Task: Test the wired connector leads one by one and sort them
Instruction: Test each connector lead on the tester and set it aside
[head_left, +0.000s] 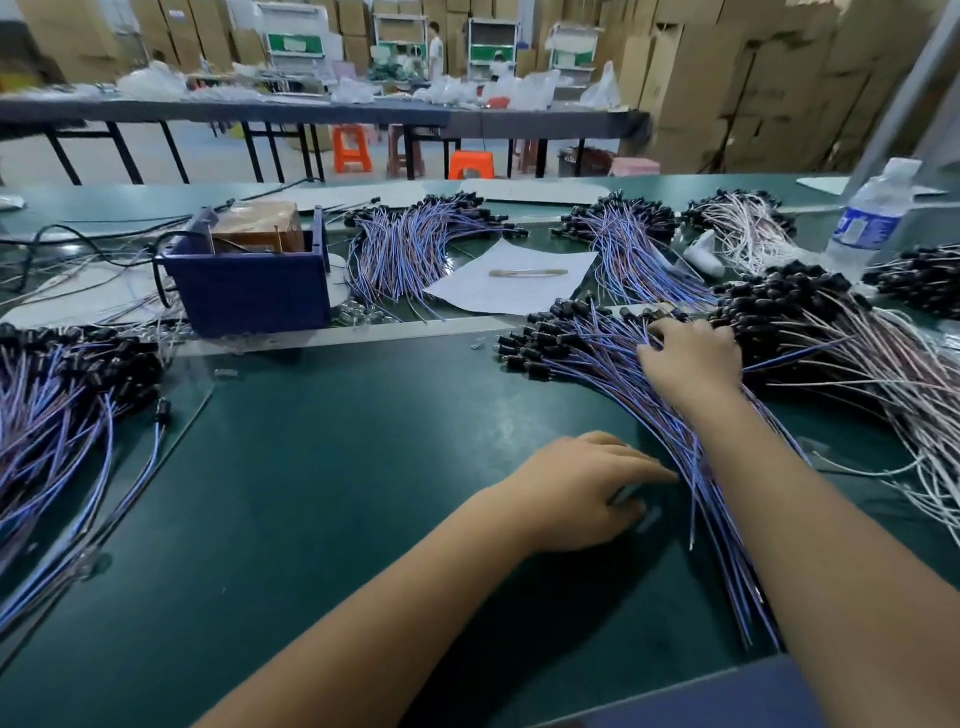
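On the green tabletop the right hand rests, fingers spread, atop the blue-wired lead pile, the left hand lies flat touching its wire tails, and left of the pile a blue box holds a brown block.

Right hand on lead pile

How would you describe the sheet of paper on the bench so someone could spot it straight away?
Start at the dark blue open-topped box on the green bench. Right of it, between two fans of purple-wired leads, lies a white paper sheet. It alone is flat and pale, with a thin tan strip lying across it.
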